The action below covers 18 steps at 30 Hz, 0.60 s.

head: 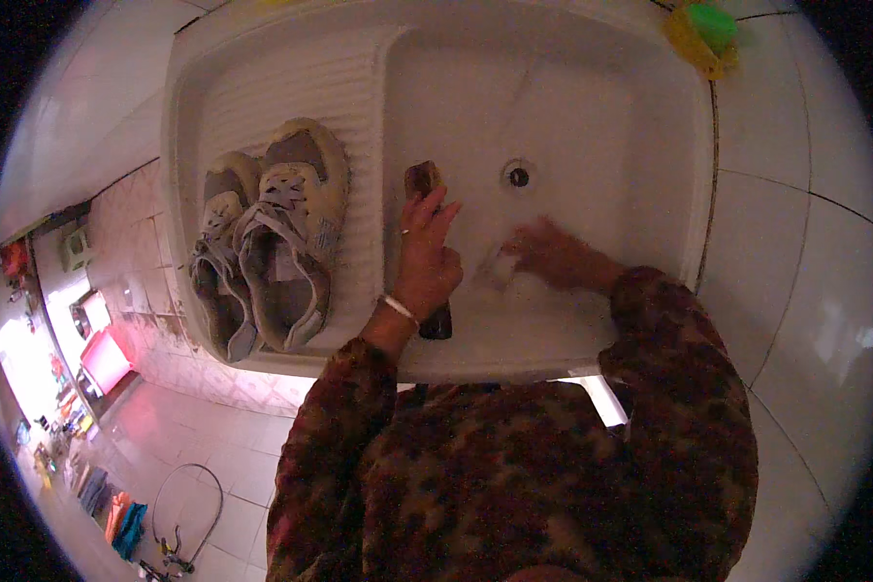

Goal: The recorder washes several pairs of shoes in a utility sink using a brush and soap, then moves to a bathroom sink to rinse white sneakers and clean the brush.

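My left hand (pixel 429 265) is on a dark, elongated object (pixel 436 324), perhaps a brush, inside a white laundry sink (pixel 575 102). The object's brownish end (pixel 423 177) shows past my fingertips; whether my fingers close around it is hard to tell. My right hand (pixel 545 251), blurred, is low over the basin below the drain (pixel 517 174). Near its fingers is a pale, blurred patch that I cannot identify. A pair of light-coloured lace-up sneakers (pixel 291 240) rests on the sink's ribbed washboard (pixel 356 94), left of my left hand.
White tiles (pixel 764 218) border the sink on the right. A green and yellow item (pixel 709 33) lies at its upper right corner. Down at the left are a tiled floor (pixel 240 465), a looped cable or hose (pixel 220 495), a pink container (pixel 105 360) and folded cloths (pixel 127 527).
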### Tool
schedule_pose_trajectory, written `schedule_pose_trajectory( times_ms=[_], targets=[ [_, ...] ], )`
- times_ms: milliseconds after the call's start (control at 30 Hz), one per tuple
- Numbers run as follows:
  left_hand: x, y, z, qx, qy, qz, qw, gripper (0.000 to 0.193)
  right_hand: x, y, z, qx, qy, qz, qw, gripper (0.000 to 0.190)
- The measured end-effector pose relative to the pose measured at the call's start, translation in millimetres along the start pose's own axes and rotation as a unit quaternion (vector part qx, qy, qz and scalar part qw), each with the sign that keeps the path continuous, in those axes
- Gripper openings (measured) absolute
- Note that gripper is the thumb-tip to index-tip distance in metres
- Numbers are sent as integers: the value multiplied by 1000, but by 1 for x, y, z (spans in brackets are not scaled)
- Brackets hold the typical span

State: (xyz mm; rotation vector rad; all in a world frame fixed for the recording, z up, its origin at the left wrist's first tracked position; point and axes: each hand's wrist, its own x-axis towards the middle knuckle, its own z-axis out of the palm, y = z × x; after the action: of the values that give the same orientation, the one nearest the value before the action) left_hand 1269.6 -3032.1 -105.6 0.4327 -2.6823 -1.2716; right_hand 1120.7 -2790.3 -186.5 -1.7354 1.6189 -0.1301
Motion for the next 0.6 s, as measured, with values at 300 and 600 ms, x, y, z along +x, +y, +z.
schedule_pose_trajectory(
  times_ms=[300,600],
  targets=[
    [-1,0,9,73,-96,39,992,55,102,70,-29,-41,341,488,803,56],
    [-76,29,-172,197,179,-83,960,42,121,105,-48,-248,411,241,844,55]
  ],
)
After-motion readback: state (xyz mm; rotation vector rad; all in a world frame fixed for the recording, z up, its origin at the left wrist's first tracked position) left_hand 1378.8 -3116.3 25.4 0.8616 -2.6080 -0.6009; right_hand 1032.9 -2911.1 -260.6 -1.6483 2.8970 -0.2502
